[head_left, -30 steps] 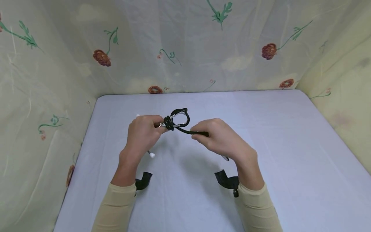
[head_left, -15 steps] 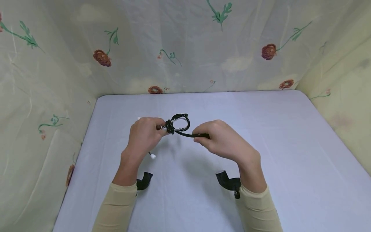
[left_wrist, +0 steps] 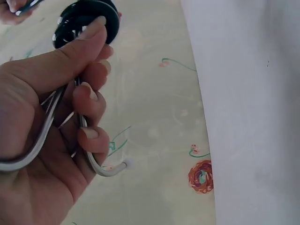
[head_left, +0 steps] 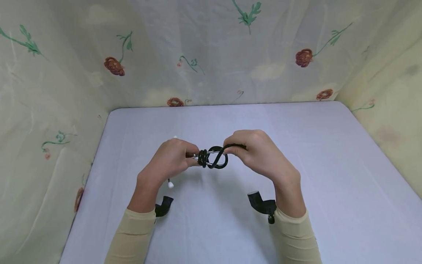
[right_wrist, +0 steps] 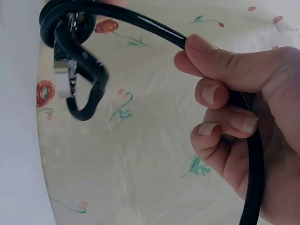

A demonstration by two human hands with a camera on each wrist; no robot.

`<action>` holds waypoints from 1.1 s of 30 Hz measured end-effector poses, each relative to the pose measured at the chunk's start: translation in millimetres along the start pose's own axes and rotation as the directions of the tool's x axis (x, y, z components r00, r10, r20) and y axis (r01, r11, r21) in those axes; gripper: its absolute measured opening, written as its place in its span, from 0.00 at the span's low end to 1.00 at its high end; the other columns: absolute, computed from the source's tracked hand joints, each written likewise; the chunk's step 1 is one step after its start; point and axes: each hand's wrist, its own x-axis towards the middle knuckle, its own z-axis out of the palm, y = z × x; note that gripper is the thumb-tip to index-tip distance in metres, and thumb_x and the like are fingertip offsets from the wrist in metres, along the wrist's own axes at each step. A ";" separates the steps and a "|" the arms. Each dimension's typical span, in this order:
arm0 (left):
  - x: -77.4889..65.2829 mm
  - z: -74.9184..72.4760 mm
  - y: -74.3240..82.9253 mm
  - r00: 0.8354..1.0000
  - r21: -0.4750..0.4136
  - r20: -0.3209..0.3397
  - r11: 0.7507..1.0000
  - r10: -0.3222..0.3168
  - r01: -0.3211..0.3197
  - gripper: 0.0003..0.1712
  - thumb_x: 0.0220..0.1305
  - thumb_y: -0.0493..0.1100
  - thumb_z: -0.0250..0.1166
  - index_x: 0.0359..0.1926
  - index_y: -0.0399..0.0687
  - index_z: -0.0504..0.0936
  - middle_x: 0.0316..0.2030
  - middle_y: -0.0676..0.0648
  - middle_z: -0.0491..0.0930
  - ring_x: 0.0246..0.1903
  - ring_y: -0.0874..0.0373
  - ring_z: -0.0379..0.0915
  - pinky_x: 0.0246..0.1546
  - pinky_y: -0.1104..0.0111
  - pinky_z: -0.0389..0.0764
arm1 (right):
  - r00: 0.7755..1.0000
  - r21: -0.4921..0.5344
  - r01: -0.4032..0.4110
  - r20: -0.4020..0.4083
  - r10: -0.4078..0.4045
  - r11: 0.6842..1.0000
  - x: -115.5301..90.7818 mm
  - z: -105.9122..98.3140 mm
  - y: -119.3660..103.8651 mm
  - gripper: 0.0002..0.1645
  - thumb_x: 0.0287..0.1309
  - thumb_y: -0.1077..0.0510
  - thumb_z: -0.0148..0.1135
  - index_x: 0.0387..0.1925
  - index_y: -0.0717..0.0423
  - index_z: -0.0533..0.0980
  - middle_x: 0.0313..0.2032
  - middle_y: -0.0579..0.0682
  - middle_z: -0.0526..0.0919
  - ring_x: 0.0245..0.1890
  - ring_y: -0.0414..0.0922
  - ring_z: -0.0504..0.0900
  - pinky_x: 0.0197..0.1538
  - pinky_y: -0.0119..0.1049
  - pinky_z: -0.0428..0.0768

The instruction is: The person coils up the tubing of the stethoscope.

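A stethoscope is held in the air between both hands. My left hand (head_left: pixel 171 157) grips its metal ear tubes (left_wrist: pixel 43 136), whose curved ends stick out past the palm in the left wrist view. One white ear tip (head_left: pixel 170 184) shows below that hand. Black tubing (head_left: pixel 202 158) is wound in several turns around the tubes, with a loop to the right of them. My right hand (head_left: pixel 260 154) pinches the free tubing (right_wrist: pixel 255 173) between thumb and fingers, and this length crosses over the loop. The chest piece is not visible.
A white-covered table (head_left: pixel 211 227) lies beneath the hands. Flower-patterned curtains (head_left: pixel 217 51) stand behind it and at both sides. Black curved wrist mounts (head_left: pixel 164 206) jut inward from the sleeves.
The left hand has shifted right and slightly down with the ear tubes. The right hand has moved up and right, bringing the free tubing from below the loop to across it.
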 end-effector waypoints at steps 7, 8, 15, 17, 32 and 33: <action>-2.9 -2.7 3.0 0.995 -0.009 -0.033 0.995 0.095 -0.095 0.15 0.49 0.43 0.70 0.16 0.65 0.74 0.15 0.67 0.73 0.18 0.71 0.64 0.20 0.75 0.64 | 0.996 0.035 0.065 -0.069 -0.063 0.997 3.0 -0.7 3.8 0.03 0.51 0.56 0.66 0.31 0.47 0.81 0.26 0.36 0.80 0.25 0.31 0.71 0.29 0.24 0.70; -3.2 -3.3 3.7 0.993 -0.008 -0.037 0.994 0.111 -0.112 0.15 0.49 0.43 0.70 0.16 0.64 0.73 0.15 0.67 0.72 0.18 0.71 0.64 0.20 0.75 0.64 | 0.995 0.048 0.069 -0.076 -0.065 0.996 3.0 -0.7 4.4 0.03 0.52 0.56 0.65 0.31 0.47 0.81 0.26 0.36 0.80 0.25 0.31 0.71 0.29 0.23 0.70; -4.1 -6.0 12.3 0.977 -0.082 -0.044 0.974 0.208 -0.211 0.13 0.49 0.45 0.70 0.18 0.67 0.75 0.15 0.70 0.70 0.18 0.73 0.63 0.22 0.77 0.66 | 0.995 0.151 0.043 -0.091 -0.029 0.988 0.6 -0.5 10.4 0.04 0.52 0.56 0.65 0.32 0.46 0.82 0.27 0.39 0.82 0.25 0.30 0.73 0.30 0.23 0.72; -4.3 -6.7 14.8 0.974 -0.103 -0.041 0.969 0.223 -0.226 0.13 0.49 0.45 0.70 0.18 0.68 0.75 0.15 0.70 0.69 0.18 0.72 0.61 0.21 0.76 0.65 | 0.995 0.154 0.043 -0.097 -0.028 0.987 0.5 -0.7 11.7 0.04 0.51 0.55 0.65 0.32 0.45 0.82 0.26 0.39 0.82 0.25 0.30 0.73 0.30 0.23 0.72; -7.9 -11.6 21.3 0.961 -0.257 -0.052 0.926 0.272 -0.277 0.12 0.51 0.40 0.68 0.23 0.68 0.79 0.18 0.68 0.72 0.17 0.72 0.62 0.29 0.72 0.70 | 0.997 0.146 -0.026 -0.071 0.037 0.989 2.2 1.5 21.2 0.05 0.52 0.54 0.64 0.33 0.44 0.82 0.28 0.37 0.82 0.27 0.31 0.75 0.31 0.25 0.74; -8.3 -12.1 21.6 0.959 -0.273 -0.059 0.920 0.277 -0.282 0.12 0.51 0.39 0.67 0.24 0.67 0.80 0.19 0.69 0.74 0.17 0.72 0.63 0.28 0.73 0.70 | 0.997 0.138 -0.031 -0.068 0.040 0.990 2.2 1.4 21.4 0.05 0.53 0.53 0.64 0.33 0.43 0.82 0.28 0.36 0.82 0.27 0.31 0.76 0.31 0.25 0.74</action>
